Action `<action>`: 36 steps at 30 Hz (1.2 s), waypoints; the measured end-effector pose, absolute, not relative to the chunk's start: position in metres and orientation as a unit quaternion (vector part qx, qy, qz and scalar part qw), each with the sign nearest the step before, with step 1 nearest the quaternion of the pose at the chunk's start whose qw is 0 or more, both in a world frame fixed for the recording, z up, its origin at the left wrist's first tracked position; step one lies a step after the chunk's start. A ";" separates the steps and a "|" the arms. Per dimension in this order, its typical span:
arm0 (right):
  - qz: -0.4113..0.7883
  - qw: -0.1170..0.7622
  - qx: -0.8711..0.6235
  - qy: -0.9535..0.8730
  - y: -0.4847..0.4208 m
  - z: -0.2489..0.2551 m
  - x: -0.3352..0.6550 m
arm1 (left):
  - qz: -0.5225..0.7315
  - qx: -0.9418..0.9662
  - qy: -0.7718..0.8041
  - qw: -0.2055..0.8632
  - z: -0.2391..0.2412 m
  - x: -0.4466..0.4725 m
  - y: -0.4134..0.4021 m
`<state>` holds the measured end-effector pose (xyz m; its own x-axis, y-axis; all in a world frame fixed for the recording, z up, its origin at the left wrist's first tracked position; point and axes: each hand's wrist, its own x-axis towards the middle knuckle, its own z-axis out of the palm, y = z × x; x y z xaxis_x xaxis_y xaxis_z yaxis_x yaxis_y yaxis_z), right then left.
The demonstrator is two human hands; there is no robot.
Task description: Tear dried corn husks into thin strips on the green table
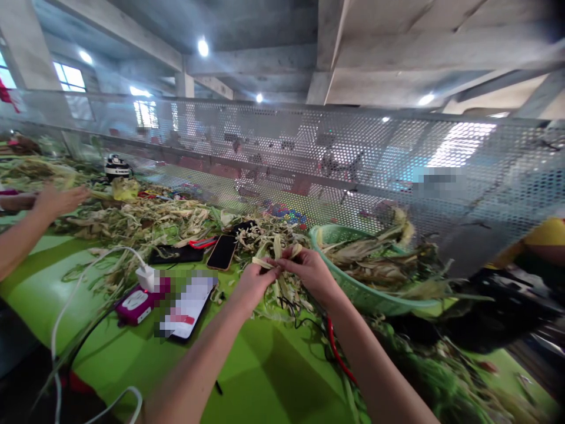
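Note:
My left hand (258, 281) and my right hand (309, 272) meet above the green table (269, 359). Fingers of both hands are pinched together on pale strips of corn husk (277, 246), whose ends stick up and out between them. The fingertips hide where the strips cross or join. Below and behind my hands lies a heap of shredded husk (260, 232). Just right of my right hand stands a light green plastic basket (359, 294) holding dry husks (375, 259).
Left of my hands lie a dark phone (222, 252), a lit phone (189, 309) and a purple power strip (136, 307) with a white charger (147, 277). A red cord-like thing (338, 350) runs under my right forearm. Another person's hand (57, 201) reaches in. A perforated metal screen (265, 138) stands behind.

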<state>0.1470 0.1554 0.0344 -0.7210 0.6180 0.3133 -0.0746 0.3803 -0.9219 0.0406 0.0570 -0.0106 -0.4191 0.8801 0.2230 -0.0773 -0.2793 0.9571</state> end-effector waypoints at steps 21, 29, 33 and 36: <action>0.241 0.302 -0.133 -0.913 0.112 0.062 0.149 | 0.528 0.489 0.691 0.066 -0.013 0.041 0.056; 0.229 0.315 -0.154 -0.908 0.133 0.061 0.159 | 0.738 0.297 0.488 0.360 -0.008 0.038 0.060; 0.226 0.318 -0.145 -0.909 0.135 0.059 0.158 | 0.767 0.241 0.407 0.433 -0.006 0.039 0.060; 0.221 0.316 -0.130 -0.914 0.135 0.058 0.158 | 0.778 0.213 0.373 0.458 -0.003 0.040 0.059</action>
<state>0.1575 0.1354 0.0584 -0.7666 0.3777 0.5192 0.0989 0.8685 -0.4858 0.0396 0.0587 -0.0034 -0.4890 0.8722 -0.0101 -0.5534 -0.3013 0.7765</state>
